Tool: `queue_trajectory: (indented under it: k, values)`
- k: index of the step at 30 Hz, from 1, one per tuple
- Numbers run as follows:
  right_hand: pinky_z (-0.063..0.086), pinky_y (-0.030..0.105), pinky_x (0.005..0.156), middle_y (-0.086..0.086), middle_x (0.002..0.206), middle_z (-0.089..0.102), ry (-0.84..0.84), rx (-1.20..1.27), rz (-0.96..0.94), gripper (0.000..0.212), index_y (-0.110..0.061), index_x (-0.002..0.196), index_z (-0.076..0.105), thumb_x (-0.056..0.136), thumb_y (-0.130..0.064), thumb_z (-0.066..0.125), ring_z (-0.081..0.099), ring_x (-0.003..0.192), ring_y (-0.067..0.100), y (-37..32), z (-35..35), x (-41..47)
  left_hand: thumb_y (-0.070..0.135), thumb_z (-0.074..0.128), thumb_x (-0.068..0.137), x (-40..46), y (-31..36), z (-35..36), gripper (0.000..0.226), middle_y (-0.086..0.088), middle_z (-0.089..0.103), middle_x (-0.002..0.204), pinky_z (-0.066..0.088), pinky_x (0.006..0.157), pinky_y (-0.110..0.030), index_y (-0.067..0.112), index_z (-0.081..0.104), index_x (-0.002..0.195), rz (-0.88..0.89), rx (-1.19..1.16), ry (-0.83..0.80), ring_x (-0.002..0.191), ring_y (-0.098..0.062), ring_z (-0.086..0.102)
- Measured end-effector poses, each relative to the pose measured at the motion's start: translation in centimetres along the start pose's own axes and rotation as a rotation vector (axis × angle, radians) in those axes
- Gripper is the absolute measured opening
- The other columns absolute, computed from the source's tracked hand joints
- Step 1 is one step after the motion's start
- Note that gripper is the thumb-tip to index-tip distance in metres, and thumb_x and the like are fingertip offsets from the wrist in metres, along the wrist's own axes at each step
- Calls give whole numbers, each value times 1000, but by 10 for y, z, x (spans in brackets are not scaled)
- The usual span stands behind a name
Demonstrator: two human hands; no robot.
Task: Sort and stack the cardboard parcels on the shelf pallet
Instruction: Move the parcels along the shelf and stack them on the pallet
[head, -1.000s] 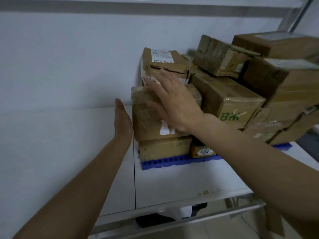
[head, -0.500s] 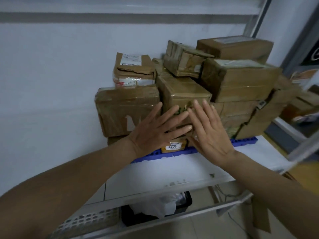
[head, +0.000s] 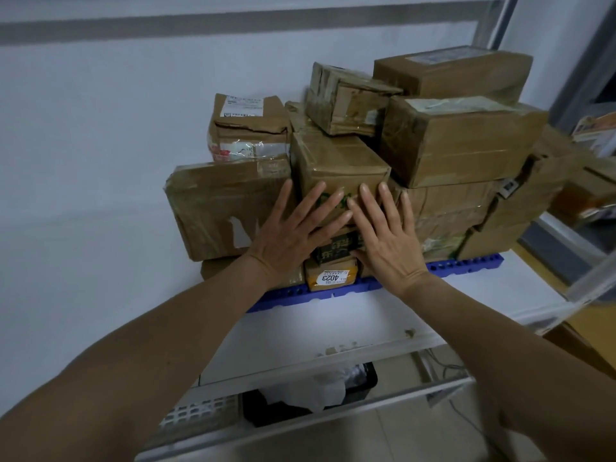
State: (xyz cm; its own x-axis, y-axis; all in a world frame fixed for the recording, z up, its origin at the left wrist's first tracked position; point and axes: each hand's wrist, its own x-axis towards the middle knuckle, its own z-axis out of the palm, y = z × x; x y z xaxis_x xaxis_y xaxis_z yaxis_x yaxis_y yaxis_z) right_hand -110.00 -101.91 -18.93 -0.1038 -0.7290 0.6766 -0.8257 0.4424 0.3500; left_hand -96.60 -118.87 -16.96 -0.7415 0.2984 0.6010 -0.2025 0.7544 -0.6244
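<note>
White shelf [head: 333, 325] against white wall [head: 100, 145]. Blue pallet [head: 466, 266] on shelf, loaded with stacked cardboard parcels. Wide torn parcel [head: 220, 208] at left of stack; large taped parcel [head: 460, 141] at right, upper tier. Middle parcel [head: 336, 161] at front of stack, above small dark box [head: 336, 246]. Left hand [head: 293, 238] flat against middle parcel's front, fingers straight and spread. Right hand [head: 390, 241] just beside it, flat on same front, fingers straight, slightly spread. Small yellow parcel marked 4023 [head: 331, 277] at bottom, on pallet edge.
</note>
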Motion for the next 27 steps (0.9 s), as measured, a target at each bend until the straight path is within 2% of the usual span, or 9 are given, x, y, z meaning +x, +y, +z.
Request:
queue_trajectory:
  k: [4, 7, 10, 12, 15, 18, 21, 24, 27]
  values:
    - [12, 59, 114, 13, 155, 12, 35, 18, -6, 95, -11, 150, 12, 80, -34, 72, 10, 143, 35, 0, 1, -1, 38, 46, 91, -4, 6, -3, 68, -12, 13, 153, 10, 114, -60, 20, 16, 149, 26, -79, -47, 144, -33, 8]
    - [14, 62, 114, 11, 156, 13, 57, 50, -13, 88, -9, 150, 13, 86, -32, 68, 5, 146, 33, -1, 2, -8, 35, 47, 85, -7, 12, -9, 75, -16, 14, 156, 7, 117, -55, 15, 17, 151, 21, -225, -42, 146, -34, 8]
    - [14, 63, 112, 9, 157, 13, 19, 29, -42, 83, -10, 150, 18, 86, -35, 66, -6, 147, 30, 3, 7, -26, 63, 52, 84, -7, 20, -6, 94, -20, 10, 156, 5, 119, -49, 11, 12, 152, 70, -143, -76, 146, -36, 8]
    - [13, 64, 112, 9, 157, 12, -39, -5, -30, 90, -12, 150, 18, 81, -35, 71, -10, 147, 29, 9, 11, -34, 69, 56, 79, -7, 21, -2, 105, -22, 6, 156, 3, 119, -47, 10, 9, 151, 72, -34, -111, 145, -37, 7]
    - [12, 65, 111, 8, 158, 10, -54, -47, -18, 89, -12, 151, 14, 83, -30, 69, -13, 146, 29, 14, 21, -35, 57, 55, 87, -7, 23, 2, 94, -22, -4, 157, 4, 119, -47, 10, 6, 152, 33, 52, -119, 145, -37, -9]
    - [12, 66, 111, 8, 157, 11, -7, -45, 8, 80, -12, 151, 14, 87, -16, 62, -13, 146, 28, 9, 30, -32, 48, 57, 88, -8, 28, 4, 90, -20, 0, 158, 5, 118, -49, 11, 7, 152, 41, 68, -125, 145, -36, -11]
    - [14, 65, 111, 8, 156, 13, 12, -26, 25, 82, -11, 151, 14, 85, -9, 63, -12, 146, 28, 4, 31, -31, 44, 62, 86, -5, 32, 0, 89, -15, 12, 156, 7, 118, -49, 12, 12, 152, 38, 66, -154, 146, -36, 1]
    - [15, 63, 113, 10, 155, 15, 46, 178, 36, 76, -10, 148, 21, 86, -16, 64, 5, 146, 32, 6, 20, -40, 43, 58, 85, 2, 40, -9, 81, -15, 19, 157, 7, 118, -48, 12, 20, 150, 78, 15, -120, 144, -35, 17]
    - [14, 55, 116, 14, 155, 18, 149, 489, 421, 66, -6, 146, 27, 90, -21, 59, 11, 145, 35, 6, 8, -54, 42, 56, 84, 31, 49, -21, 78, -14, 21, 156, 11, 117, -50, 15, 22, 148, 107, -34, -37, 143, -35, 21]
